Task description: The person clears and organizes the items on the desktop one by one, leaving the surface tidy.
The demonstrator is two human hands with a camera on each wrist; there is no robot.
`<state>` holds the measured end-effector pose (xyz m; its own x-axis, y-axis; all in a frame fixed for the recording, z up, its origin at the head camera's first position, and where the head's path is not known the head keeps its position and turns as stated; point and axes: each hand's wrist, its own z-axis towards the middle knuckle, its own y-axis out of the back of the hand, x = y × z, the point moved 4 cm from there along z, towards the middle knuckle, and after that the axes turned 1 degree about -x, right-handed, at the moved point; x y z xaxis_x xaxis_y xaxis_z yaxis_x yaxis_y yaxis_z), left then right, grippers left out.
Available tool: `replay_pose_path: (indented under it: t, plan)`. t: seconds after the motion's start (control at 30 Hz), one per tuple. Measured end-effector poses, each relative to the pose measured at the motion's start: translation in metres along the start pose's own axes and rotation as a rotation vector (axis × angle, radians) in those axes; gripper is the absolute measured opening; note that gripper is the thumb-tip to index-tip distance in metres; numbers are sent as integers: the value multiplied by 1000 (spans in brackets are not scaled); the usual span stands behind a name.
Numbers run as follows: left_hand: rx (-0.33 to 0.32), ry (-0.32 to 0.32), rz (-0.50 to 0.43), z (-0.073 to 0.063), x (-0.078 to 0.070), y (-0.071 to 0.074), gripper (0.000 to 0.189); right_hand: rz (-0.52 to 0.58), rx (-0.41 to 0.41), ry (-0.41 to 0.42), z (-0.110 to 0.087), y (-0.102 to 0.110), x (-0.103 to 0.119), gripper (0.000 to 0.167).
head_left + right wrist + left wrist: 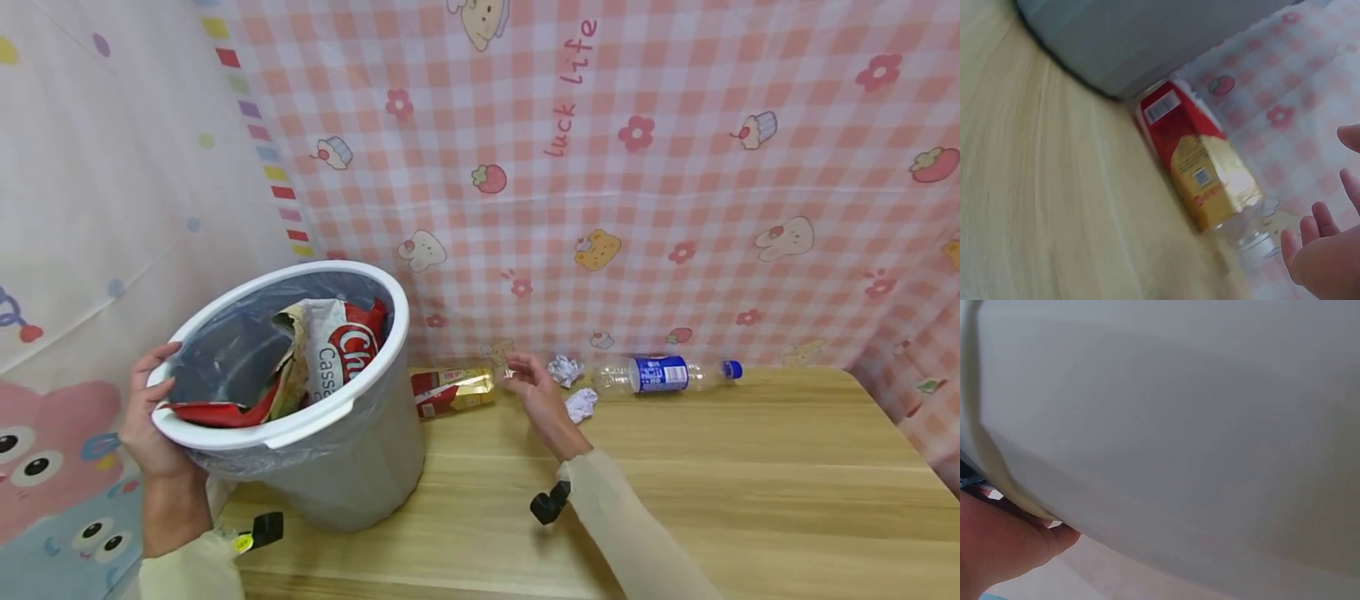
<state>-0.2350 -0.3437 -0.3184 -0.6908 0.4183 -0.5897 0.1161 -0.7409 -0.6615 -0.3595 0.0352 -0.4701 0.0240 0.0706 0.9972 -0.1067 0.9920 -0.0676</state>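
My left hand (153, 421) grips the white rim of a grey trash bin (375, 475), its fingertips hooked over the edge. The bin's mouth leans left in the head view; a clear liner and crumpled snack packaging (330, 350), red and white, show inside. In the left wrist view the bin's wall (1166, 437) covers most of the frame, with part of the left hand (1010, 544) at its rim. My right hand (542, 402) holds nothing, fingers spread and loosely bent beside the cap end of a lying plastic bottle (1200, 169) with a red and gold label.
Two crumpled paper balls (565, 370) lie just right of the right hand. Farther right a clear bottle (667, 374) with a blue label and cap lies along the back edge of the wooden table (750, 500). A pink checked curtain (637, 192) hangs behind.
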Motion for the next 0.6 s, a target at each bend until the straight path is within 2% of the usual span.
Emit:
replay_pose_path:
  t: [0.2,0.43,0.6]
  plan:
    - [-14,1,-52,0,0,0,31,-73,-4,-41,5,5,-17,59]
    - [-2,-1,-21,0,1,1,32,-106,-44,-58,12,9,-28,64]
    - [0,-1,-49,0,1,1,32,-136,-23,-52,17,10,-34,67]
